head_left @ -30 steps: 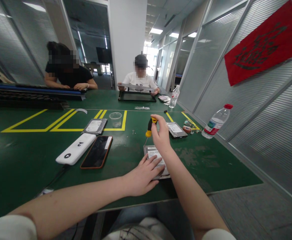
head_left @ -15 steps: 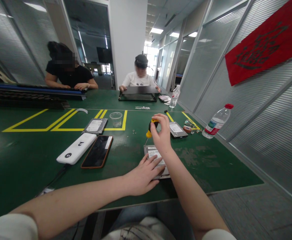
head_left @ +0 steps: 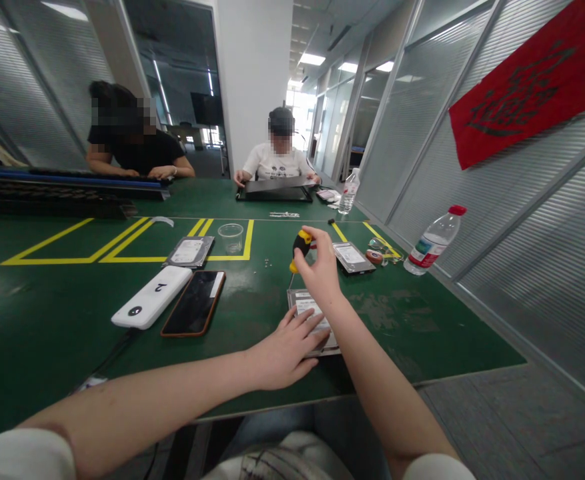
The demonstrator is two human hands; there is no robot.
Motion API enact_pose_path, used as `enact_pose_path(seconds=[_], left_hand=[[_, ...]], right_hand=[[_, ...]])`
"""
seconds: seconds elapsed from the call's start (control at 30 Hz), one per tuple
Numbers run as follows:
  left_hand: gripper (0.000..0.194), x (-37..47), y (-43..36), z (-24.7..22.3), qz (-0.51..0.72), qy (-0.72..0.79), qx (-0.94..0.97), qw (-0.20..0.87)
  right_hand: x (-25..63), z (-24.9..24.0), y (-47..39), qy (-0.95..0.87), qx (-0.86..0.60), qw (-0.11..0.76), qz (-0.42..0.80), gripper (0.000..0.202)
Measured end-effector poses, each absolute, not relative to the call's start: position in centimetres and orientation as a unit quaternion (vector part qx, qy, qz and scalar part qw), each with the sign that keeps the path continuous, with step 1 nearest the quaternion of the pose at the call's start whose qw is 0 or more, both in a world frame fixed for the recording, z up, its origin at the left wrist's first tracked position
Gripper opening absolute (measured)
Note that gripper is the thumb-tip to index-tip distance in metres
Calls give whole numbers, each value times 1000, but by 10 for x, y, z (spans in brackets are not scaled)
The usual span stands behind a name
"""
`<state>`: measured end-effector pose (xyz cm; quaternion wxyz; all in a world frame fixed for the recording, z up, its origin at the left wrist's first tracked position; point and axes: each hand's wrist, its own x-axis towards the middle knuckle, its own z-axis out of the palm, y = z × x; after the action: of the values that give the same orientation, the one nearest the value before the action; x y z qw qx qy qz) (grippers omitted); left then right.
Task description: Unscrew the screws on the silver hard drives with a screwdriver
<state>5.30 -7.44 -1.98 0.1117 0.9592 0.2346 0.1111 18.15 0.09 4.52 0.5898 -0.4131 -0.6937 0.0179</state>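
A hard drive (head_left: pixel 302 303) with a white label lies on the green table in front of me. My left hand (head_left: pixel 289 350) rests flat across it, fingers spread. Gripped in my right hand (head_left: pixel 319 263) is a screwdriver (head_left: pixel 301 248) with a yellow and black handle, held nearly upright. Its shaft comes down at the drive's far left corner; the tip is too small to make out. Several tiny screws (head_left: pixel 266 262) lie just beyond, left of the screwdriver. My right hand and forearm hide the drive's right part.
Left are a white power bank (head_left: pixel 152 298), a phone (head_left: pixel 193 303), a second hard drive (head_left: pixel 189 251) and a plastic cup (head_left: pixel 231 238). Right are a third hard drive (head_left: pixel 353 257), a tape roll (head_left: pixel 374 257) and a water bottle (head_left: pixel 435 240). Two people sit across; one holds a dark panel (head_left: pixel 277 185).
My right fingers have shifted on the screwdriver handle, showing more of its black part. My left hand stays on the drive. The person opposite has lowered the dark panel.
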Motion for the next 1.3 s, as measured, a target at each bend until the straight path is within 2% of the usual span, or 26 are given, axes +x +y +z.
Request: enact_pose_path(seconds=[0.3,0.63,0.83,1.0,1.3], left_hand=[[67,52,-74,-20,108,234,960,107],[67,53,-75,-14,88,239,961,105],[66,53,-75,-17,90,238,962,97],[66,52,-75,-17,88,238,963,95],[67,53,-75,-16,97,234,963,95]], right_hand=[[180,38,8,-710,-416,567,34,50],[181,43,3,-706,-422,566,55,55],[182,43,3,-701,-438,558,79,45],[183,44,3,-701,-436,562,47,39],[181,43,-1,-729,-403,553,16,54]])
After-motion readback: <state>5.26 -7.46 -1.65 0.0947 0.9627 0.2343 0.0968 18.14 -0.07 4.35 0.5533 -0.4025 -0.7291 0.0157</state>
